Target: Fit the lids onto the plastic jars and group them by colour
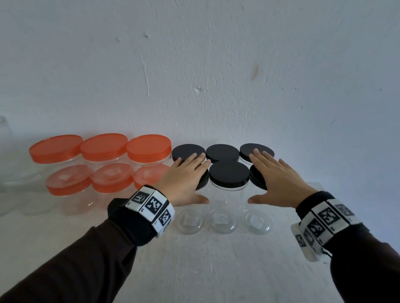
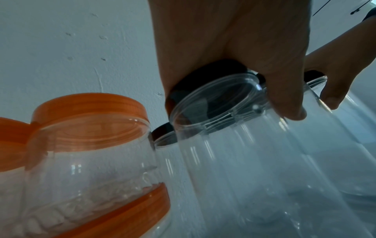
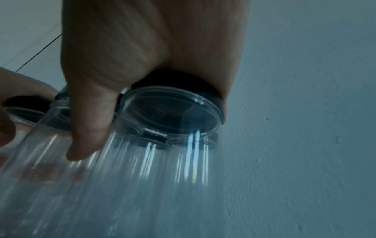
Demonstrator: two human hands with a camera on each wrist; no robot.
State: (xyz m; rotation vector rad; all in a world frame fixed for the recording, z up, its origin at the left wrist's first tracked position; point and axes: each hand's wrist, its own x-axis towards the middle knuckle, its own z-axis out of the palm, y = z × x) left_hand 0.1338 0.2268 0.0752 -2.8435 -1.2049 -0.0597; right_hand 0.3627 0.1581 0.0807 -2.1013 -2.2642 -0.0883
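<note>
Lighting: soft, cool, even daylight; faint shadows. Head view: sharp, bowed at edges. Wrist views: dim, bluish, soft-focused; white glare streaks on clear jar walls; near jars blurred.

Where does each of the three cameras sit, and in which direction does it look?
Head: looks forward and down at the black-lidded jars and orange-lidded jars by the wall; both forearms, left hand and right hand show.
Left wrist: below the left hand, looks up along the palm; orange-lidded jars on its left.
Right wrist: below the right hand, looks up at the black-lidded jars.
Shared: all show the black-lidded jars.
</note>
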